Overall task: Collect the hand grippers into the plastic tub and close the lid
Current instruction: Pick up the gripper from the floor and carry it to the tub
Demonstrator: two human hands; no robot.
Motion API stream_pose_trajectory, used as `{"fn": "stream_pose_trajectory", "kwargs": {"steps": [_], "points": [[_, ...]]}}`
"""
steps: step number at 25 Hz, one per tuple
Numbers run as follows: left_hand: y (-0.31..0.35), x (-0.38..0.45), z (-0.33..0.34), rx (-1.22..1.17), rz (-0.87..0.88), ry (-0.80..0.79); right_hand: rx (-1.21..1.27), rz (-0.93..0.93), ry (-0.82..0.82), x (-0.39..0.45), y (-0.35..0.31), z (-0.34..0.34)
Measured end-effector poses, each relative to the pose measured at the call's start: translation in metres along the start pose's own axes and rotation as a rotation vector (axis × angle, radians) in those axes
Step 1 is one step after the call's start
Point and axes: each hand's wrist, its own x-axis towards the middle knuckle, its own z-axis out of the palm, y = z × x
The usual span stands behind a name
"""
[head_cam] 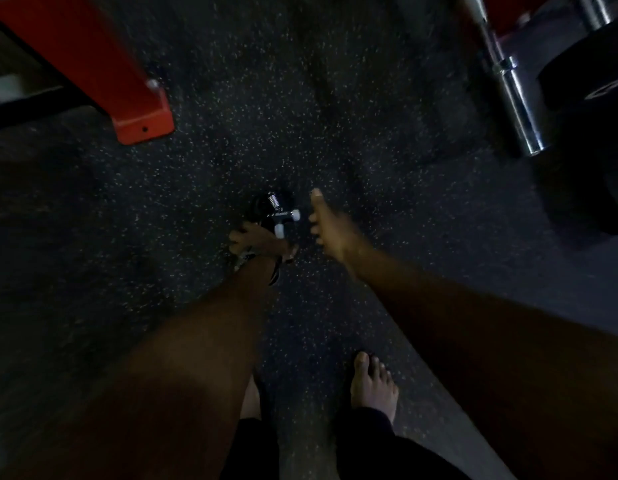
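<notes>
My left hand (pixel 257 242) is closed around black hand grippers (pixel 274 211), low over the dark speckled floor. A metal spring and white knobs stick out above my fingers, and more black handles show below my wrist. Just to the right, my right hand (pixel 330 230) is stretched out with its fingers apart and holds nothing. It is a short gap from the grippers and does not touch them. No plastic tub or lid is in view.
A red metal frame foot (pixel 141 112) stands at the upper left. A chrome barbell end (pixel 515 98) and black weight plates (pixel 584 168) lie at the right. My bare feet (pixel 373 386) are on the rubber floor (pixel 266 98) at the bottom.
</notes>
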Motion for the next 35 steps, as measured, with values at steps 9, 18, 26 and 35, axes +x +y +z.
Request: {"fn": "stream_pose_trajectory", "kwargs": {"steps": [9,18,26,35], "points": [[0.018,-0.214,-0.266,-0.847,0.358,0.116,0.139,-0.107,0.045,-0.191,-0.164,-0.044],[-0.111,-0.525,-0.568,-0.846,0.248,0.625,0.139,-0.506,-0.239,-0.521,-0.428,-0.047],[-0.307,-0.767,-0.667,-0.983,0.012,1.228,-0.065,-0.863,-0.656,-0.793,-0.497,0.058],[-0.518,-0.894,-0.56,-1.06,-0.452,1.384,-0.36,-0.928,-1.02,-0.964,-0.369,0.213]]}}
